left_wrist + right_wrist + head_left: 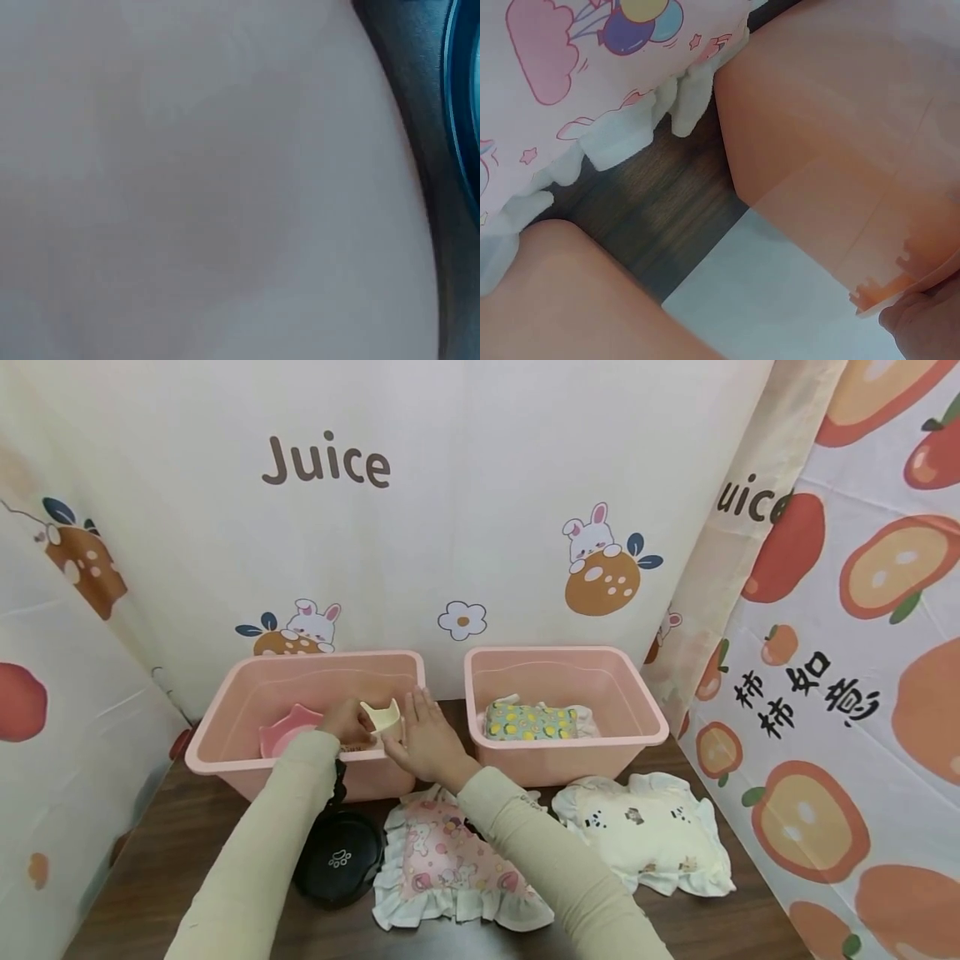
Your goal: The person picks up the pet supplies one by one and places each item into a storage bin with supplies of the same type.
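Observation:
In the head view, my left hand point(347, 723) reaches into the left pink bin point(247, 764), its fingers curled at the side of a cream bowl point(384, 717) with pointed ear-like corners. My right hand point(431, 742) lies with straight fingers across that bin's right end, its thumb beside the bowl. Left of the bowl, a pink bowl point(288, 728) with similar points sits inside the bin. The left wrist view is filled by a pale blurred surface. Fingertips of the right hand point(926, 322) show at a pink rim in the right wrist view.
The right pink bin point(600, 756) holds a lemon-print cushion point(532, 722). In front on the wooden table point(180, 852) lie a black paw-print dish point(339, 858), a pink frilled cushion point(442, 852) under my right forearm, and a cream frilled cushion point(637, 831). A patterned curtain stands behind.

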A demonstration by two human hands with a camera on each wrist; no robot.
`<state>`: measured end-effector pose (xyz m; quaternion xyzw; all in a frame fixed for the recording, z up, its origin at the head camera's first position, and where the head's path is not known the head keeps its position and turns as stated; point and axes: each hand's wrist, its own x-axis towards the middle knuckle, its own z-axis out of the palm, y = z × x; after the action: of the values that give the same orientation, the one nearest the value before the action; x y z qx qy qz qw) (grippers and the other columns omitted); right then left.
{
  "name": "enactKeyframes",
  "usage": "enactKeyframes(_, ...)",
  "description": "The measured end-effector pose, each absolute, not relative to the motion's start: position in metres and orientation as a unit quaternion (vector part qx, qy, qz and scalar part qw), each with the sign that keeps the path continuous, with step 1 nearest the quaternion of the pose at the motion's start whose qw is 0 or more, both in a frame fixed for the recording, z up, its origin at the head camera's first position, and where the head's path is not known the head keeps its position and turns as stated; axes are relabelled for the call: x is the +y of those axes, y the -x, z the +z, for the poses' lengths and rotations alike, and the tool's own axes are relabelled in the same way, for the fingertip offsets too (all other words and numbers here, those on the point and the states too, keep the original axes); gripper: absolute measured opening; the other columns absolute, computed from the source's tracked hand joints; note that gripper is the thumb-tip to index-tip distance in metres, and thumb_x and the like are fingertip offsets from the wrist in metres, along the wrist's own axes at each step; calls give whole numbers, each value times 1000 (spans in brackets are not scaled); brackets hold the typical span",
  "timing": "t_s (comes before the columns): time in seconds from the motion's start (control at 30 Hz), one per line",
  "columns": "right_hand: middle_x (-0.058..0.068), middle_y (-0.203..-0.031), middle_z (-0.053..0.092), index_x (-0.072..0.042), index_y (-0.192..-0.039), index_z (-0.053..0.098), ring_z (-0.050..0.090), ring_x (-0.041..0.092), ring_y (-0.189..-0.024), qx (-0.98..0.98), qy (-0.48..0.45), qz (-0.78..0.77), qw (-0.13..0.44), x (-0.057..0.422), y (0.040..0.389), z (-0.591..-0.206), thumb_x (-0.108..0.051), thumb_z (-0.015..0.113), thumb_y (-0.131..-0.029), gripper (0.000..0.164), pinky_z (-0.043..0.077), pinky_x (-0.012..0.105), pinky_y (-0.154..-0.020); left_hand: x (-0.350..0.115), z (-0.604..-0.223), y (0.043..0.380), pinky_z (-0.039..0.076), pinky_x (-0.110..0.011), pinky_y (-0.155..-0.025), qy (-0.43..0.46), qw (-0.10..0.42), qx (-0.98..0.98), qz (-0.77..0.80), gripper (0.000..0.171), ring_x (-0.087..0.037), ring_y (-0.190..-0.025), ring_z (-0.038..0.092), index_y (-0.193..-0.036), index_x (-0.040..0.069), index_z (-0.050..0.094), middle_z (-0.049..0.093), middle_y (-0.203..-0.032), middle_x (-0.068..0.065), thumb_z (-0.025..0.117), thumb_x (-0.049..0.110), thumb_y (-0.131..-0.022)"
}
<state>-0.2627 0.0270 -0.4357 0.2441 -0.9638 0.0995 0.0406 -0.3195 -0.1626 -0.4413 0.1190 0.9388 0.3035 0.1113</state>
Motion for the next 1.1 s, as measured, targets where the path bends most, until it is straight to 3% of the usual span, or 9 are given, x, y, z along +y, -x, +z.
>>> enactKeyframes(0.17, 20, -159, 11, 5, -150, 16, 7, 31, -147, -965, -241, 100, 39, 26, 262, -435, -51, 31, -98, 78, 16, 36, -117, -165, -426, 323, 50, -30, -60, -125, 131, 943, 278, 12, -20, -66, 57, -81, -7, 70, 67, -72, -11, 78, 0, -74)
enactKeyframes(0.3, 20, -159, 11, 6, -150, 16, 7, 31, -147, -965, -240, 101, 37, 26, 261, -436, -52, 31, -98, 79, 16, 36, -117, -166, -419, 326, 47, -27, -56, -120, 141, 949, 254, 9, -18, -64, 54, -78, -3, 72, 64, -68, -5, 79, 3, -76)
enactKeyframes(0.47, 20, -159, 8, 5, -151, 14, 6, 30, -147, -965, -240, 100, 28, 25, 260, -436, -53, 28, -99, 79, 15, 36, -117, -162, -416, 330, 36, -24, -48, -102, 139, 955, 241, 17, -14, -54, 45, -67, 1, 67, 49, -54, 2, 79, 8, -76)
enactKeyframes(0.6, 19, -159, 7, 4, -151, 14, 6, 30, -147, -967, -236, 92, 34, 26, 261, -436, -52, 28, -99, 78, 15, 35, -118, -158, -416, 333, 34, -24, -48, -89, 141, 951, 262, 20, -15, -55, 42, -65, 3, 64, 44, -54, 2, 80, 8, -75)
enactKeyframes(0.93, 17, -160, 5, 2, -152, 10, 4, 28, -147, -967, -231, 101, 26, 26, 261, -436, -53, 31, -98, 80, 14, 35, -118, -152, -438, 338, 39, -23, -47, -120, 126, 938, 299, 12, -12, -50, 46, -73, -2, 73, 60, -57, 0, 77, 8, -76)
enactKeyframes(1.1, 18, -160, 7, 4, -151, 11, 6, 30, -147, -966, -236, 105, 32, 27, 261, -436, -52, 31, -99, 79, 15, 36, -118, -147, -445, 339, 40, -24, -48, -119, 126, 940, 292, 12, -15, -54, 49, -76, -3, 73, 65, -66, -6, 73, 8, -79)
